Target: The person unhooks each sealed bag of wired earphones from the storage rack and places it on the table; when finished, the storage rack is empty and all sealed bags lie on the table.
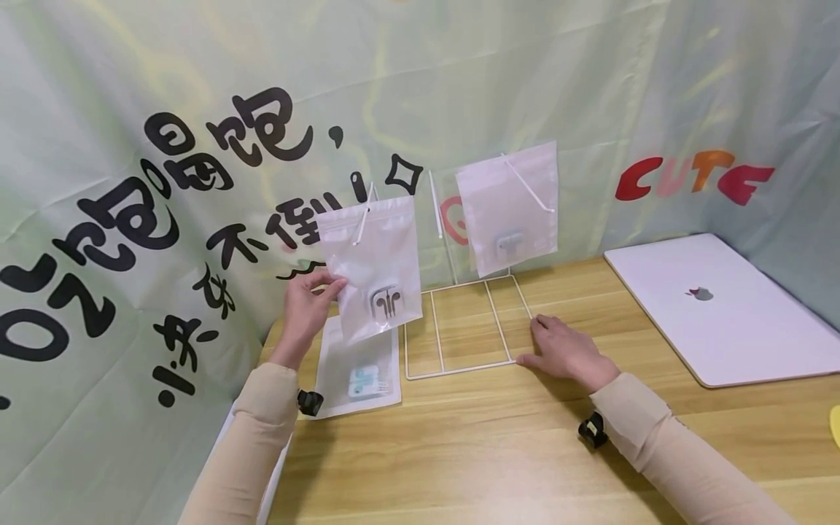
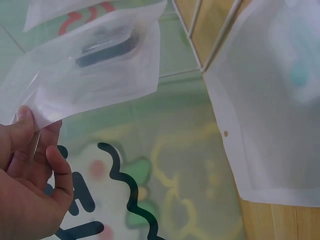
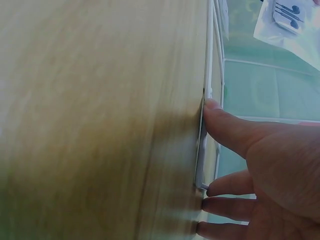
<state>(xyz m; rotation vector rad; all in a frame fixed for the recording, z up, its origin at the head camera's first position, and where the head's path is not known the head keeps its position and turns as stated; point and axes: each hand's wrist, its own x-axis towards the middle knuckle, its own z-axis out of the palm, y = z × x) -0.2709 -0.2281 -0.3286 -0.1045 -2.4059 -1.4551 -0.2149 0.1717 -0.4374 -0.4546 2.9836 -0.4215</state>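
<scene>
A white zip pouch point(image 1: 374, 248) hangs from a prong of a white wire rack point(image 1: 472, 368), with dark-tipped wired earphones point(image 1: 386, 302) in a case showing through it. My left hand point(image 1: 307, 312) pinches this pouch's left edge between thumb and fingers; the left wrist view shows the thumb lying over the film. At the rack's front right corner, my right hand point(image 1: 567, 350) touches the base. In the right wrist view its thumb point(image 3: 225, 122) rests along the front wire, and the other fingers reach straight past the corner.
A second pouch point(image 1: 508, 193) hangs on the rack's right side, and a bare prong point(image 1: 434, 204) stands between the two. Another pouch point(image 1: 333, 364) with a pale blue item lies at the left. A closed laptop point(image 1: 735, 313) lies at the right. A printed cloth point(image 1: 525, 80) hangs behind.
</scene>
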